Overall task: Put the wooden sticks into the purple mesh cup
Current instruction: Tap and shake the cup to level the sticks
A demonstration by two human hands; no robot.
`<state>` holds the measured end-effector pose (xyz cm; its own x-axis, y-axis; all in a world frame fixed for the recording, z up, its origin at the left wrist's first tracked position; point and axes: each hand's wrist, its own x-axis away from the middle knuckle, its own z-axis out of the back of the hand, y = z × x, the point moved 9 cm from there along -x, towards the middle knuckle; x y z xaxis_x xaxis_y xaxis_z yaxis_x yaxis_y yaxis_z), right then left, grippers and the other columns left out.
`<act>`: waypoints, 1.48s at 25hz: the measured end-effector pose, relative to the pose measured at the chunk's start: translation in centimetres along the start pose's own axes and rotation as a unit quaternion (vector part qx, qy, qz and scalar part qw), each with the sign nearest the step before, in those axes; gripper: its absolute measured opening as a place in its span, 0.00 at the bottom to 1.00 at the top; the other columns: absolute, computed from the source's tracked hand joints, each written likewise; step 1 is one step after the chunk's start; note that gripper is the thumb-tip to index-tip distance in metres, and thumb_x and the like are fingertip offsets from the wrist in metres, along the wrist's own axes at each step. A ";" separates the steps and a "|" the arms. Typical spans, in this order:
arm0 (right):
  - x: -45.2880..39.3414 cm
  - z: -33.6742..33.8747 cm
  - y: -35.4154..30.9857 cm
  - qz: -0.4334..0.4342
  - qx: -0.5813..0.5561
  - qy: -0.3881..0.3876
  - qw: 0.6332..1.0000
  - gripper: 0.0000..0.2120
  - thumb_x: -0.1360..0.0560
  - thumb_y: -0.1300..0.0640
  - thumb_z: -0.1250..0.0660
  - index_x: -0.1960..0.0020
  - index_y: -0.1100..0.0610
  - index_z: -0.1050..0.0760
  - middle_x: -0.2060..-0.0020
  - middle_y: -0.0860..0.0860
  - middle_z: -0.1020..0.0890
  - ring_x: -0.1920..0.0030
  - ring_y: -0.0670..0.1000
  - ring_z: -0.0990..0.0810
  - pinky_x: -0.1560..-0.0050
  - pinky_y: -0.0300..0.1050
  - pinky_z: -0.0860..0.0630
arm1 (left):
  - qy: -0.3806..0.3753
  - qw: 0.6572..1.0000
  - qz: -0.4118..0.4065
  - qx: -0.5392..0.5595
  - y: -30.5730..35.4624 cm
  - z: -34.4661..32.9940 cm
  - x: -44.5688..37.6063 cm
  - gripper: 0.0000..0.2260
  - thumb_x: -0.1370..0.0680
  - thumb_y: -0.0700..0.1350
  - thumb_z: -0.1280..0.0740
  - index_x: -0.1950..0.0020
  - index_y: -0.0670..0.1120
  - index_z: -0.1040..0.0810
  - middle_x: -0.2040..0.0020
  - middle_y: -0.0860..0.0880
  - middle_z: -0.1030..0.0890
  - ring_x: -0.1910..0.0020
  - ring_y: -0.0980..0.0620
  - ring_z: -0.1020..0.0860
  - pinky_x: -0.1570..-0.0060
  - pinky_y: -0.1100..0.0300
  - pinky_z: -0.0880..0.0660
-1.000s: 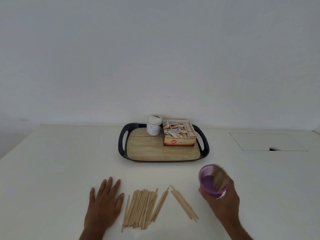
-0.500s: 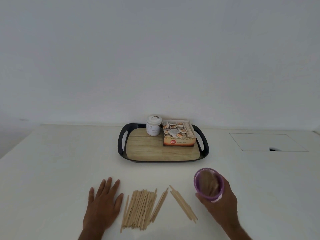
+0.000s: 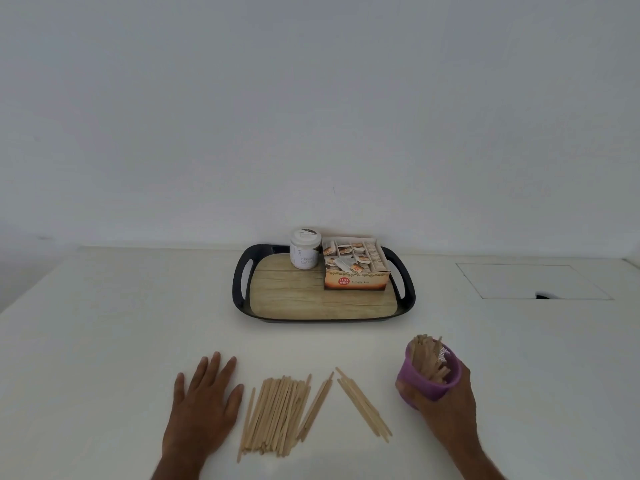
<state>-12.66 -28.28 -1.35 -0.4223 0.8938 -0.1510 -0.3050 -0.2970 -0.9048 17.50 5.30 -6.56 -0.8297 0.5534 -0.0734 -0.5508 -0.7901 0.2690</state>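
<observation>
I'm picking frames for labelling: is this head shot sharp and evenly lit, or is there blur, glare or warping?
Head view: sharp, with the purple mesh cup in the right hand and the wooden sticks crisp; light soft and even, shadows faint, no glare; wide-angle warping bows the table edges; jar label only partly legible.

The left hand (image 3: pixel 202 407) lies flat, palm down, fingers straight and slightly spread. The right hand (image 3: pixel 446 400) curls around the purple cup (image 3: pixel 427 379), apparently tilting it slightly.
</observation>
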 end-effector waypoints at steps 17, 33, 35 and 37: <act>-1.0 -1.1 1.4 0.003 0.004 -0.069 0.998 0.42 0.46 0.61 0.16 0.37 0.48 0.30 0.45 0.46 0.20 0.45 0.51 0.21 0.53 0.39 0.24 | -0.012 1.000 0.005 0.003 0.3 0.4 0.0 0.39 0.29 0.67 0.64 0.20 0.57 0.44 0.19 0.52 0.46 0.20 0.53 0.50 0.22 0.45 0.55; -0.2 2.4 -2.0 0.051 0.006 0.131 0.990 0.44 0.51 0.44 0.16 0.40 0.50 0.29 0.46 0.48 0.21 0.47 0.52 0.21 0.48 0.46 0.25 | -0.021 1.000 0.006 0.000 0.5 0.5 0.1 0.39 0.29 0.67 0.65 0.20 0.57 0.45 0.19 0.53 0.47 0.19 0.53 0.51 0.22 0.45 0.56; -0.4 1.4 -2.4 0.075 0.037 0.087 0.993 0.42 0.52 0.41 0.17 0.42 0.50 0.27 0.48 0.47 0.20 0.49 0.50 0.20 0.50 0.48 0.22 | -0.017 1.000 0.006 0.002 0.4 0.5 0.1 0.39 0.29 0.67 0.65 0.20 0.57 0.45 0.19 0.53 0.47 0.19 0.53 0.51 0.22 0.45 0.56; -0.3 1.1 -2.5 0.091 0.055 0.070 0.992 0.43 0.50 0.47 0.15 0.39 0.51 0.27 0.46 0.47 0.21 0.47 0.48 0.21 0.49 0.45 0.23 | -0.019 1.000 0.007 0.001 0.4 0.5 -0.1 0.39 0.29 0.67 0.64 0.20 0.57 0.45 0.19 0.53 0.46 0.19 0.53 0.50 0.22 0.45 0.55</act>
<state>-12.70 -28.12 1.40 -0.3582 0.8578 -0.3687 -0.3284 -0.4854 -0.8103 17.39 5.11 -5.99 -0.8337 0.5512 -0.0338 -0.5383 -0.7976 0.2720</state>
